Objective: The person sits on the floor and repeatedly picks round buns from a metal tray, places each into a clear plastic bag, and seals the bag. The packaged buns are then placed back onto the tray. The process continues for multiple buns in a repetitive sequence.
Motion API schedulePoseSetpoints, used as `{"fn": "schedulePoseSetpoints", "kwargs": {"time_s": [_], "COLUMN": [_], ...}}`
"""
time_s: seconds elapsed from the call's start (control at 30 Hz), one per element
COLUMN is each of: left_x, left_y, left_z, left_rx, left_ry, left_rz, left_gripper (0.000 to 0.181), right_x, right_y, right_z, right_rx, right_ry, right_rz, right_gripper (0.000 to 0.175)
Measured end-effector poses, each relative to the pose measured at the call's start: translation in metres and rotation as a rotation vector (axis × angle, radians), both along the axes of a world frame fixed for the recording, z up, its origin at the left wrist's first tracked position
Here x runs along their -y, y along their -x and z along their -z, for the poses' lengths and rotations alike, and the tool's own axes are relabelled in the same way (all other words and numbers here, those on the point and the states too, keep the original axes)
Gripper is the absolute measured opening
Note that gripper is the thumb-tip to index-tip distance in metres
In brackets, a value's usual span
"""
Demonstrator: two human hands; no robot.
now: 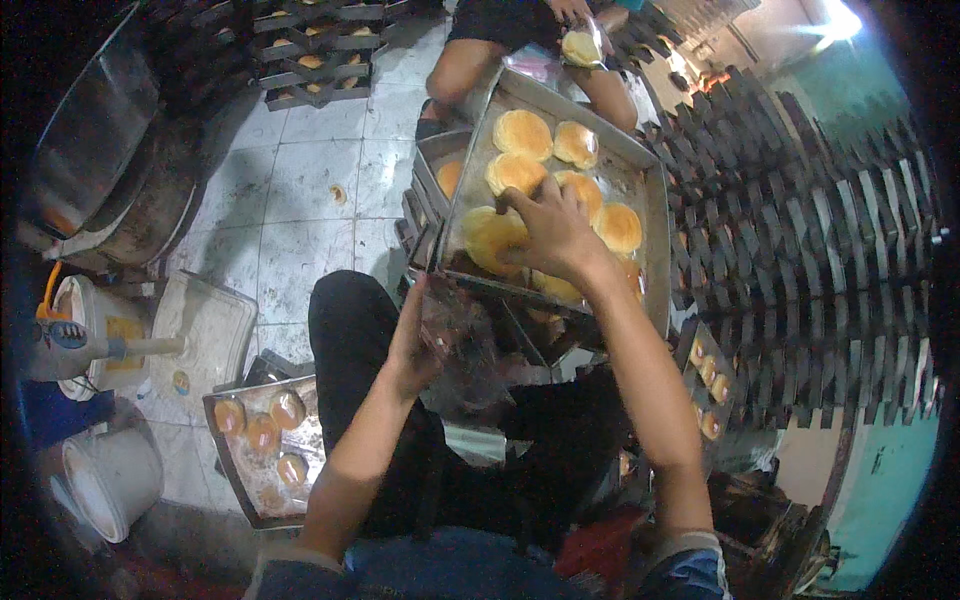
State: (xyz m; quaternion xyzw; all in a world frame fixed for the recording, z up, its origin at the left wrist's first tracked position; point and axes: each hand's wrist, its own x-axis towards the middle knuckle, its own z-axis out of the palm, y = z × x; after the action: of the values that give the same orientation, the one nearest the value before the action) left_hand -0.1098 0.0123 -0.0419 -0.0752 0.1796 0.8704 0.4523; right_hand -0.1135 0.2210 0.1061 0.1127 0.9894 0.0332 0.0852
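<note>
My right hand (559, 232) reaches over a deep metal baking tray (656, 225). Its thumb and fingers close around the edge of a round golden bun (491, 236) at the near left of the tray. More buns lie about it, among them a bun (523, 135) at the far side and a bun (617, 227) to the right. My left hand (416, 352) is below the tray's near left corner, holding a clear plastic bag (465, 345) above my lap. The bag is blurred, and its opening is hard to make out.
Opposite sits another person, whose hand (574, 11) holds a wrapped bun (583, 46). Stacked dark metal trays (780, 247) rise on the right. At the lower left stand a tray (251, 510) of wrapped buns, a white bucket (116, 480) and a heat gun (82, 349).
</note>
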Motion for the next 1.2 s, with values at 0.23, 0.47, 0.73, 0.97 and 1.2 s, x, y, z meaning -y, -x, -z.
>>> {"fn": "schedulePoseSetpoints", "kwargs": {"time_s": [0.23, 0.47, 0.73, 0.97, 1.2], "left_x": [0.013, 0.010, 0.004, -0.017, 0.004], "left_y": [-0.007, -0.031, -0.058, -0.094, -0.136], "left_z": [-0.010, -0.006, -0.016, -0.044, -0.092], "left_rx": [0.103, 0.102, -0.062, -0.276, -0.045], "left_ry": [0.179, 0.213, 0.529, 0.523, 0.269], "left_rz": [0.001, 0.033, 0.232, 0.182, 0.173], "left_gripper": [0.035, 0.033, 0.034, 0.042, 0.068], "right_x": [0.004, 0.030, 0.084, 0.126, 0.150], "right_y": [-0.050, -0.158, -0.245, -0.261, -0.265], "right_z": [-0.021, -0.034, -0.024, 0.018, 0.055], "right_rx": [-0.074, -0.477, -0.502, -0.736, -0.863], "right_ry": [0.556, 1.640, 1.192, 1.022, 1.016], "right_rz": [-0.059, 0.378, 0.308, 0.356, 0.008], "right_gripper": [0.078, 0.070, 0.051, 0.051, 0.029]}}
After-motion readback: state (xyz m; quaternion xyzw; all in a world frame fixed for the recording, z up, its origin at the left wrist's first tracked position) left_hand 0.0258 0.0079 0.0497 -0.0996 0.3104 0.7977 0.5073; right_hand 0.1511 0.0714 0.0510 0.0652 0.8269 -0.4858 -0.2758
